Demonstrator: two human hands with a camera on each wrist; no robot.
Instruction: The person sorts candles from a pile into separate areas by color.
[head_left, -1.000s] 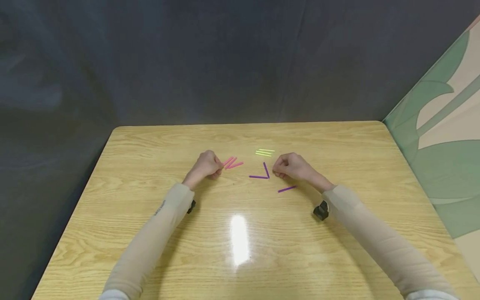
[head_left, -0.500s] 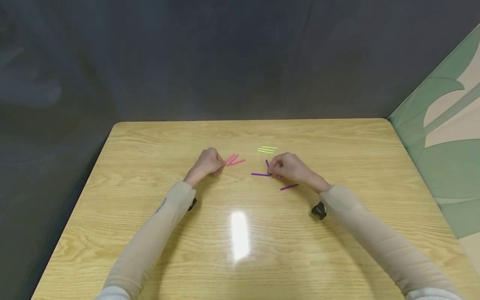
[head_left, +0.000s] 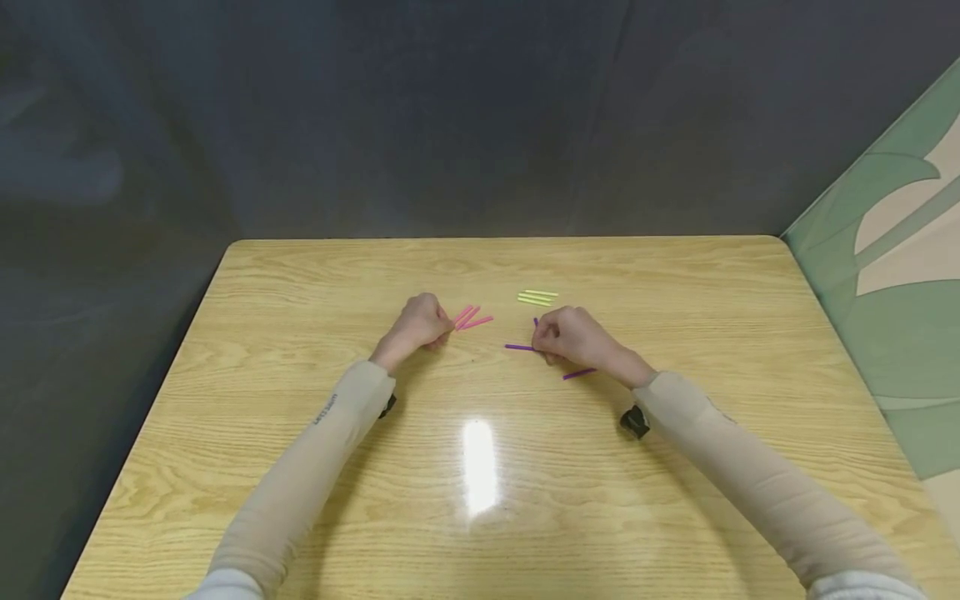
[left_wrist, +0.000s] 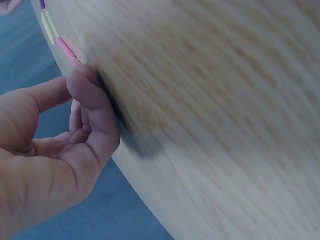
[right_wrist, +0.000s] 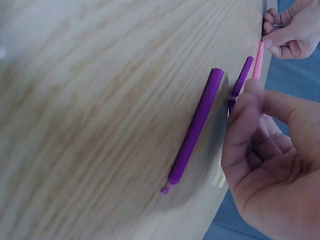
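Note:
My left hand (head_left: 417,327) pinches with thumb and index finger at the near ends of several thin pink sticks (head_left: 477,322), fanned out on the table. In the left wrist view the fingertips cover the end of a pink stick (left_wrist: 65,48). My right hand (head_left: 581,335) pinches where two purple sticks (head_left: 518,347) meet at an angle; its fingers hide most of the joint. A third purple stick (right_wrist: 196,127) lies loose under the right hand, with a small curled tip at one end.
Several yellow-green sticks (head_left: 537,298) lie side by side farther back, between the hands. The wooden table (head_left: 375,517) meets a dark curtain (head_left: 480,117) at its far edge. A green and beige patterned surface (head_left: 900,333) stands at the right.
My right hand has moved left onto the corner of the two purple sticks and now covers it. The left hand stays at the pink sticks. The head view has shifted slightly.

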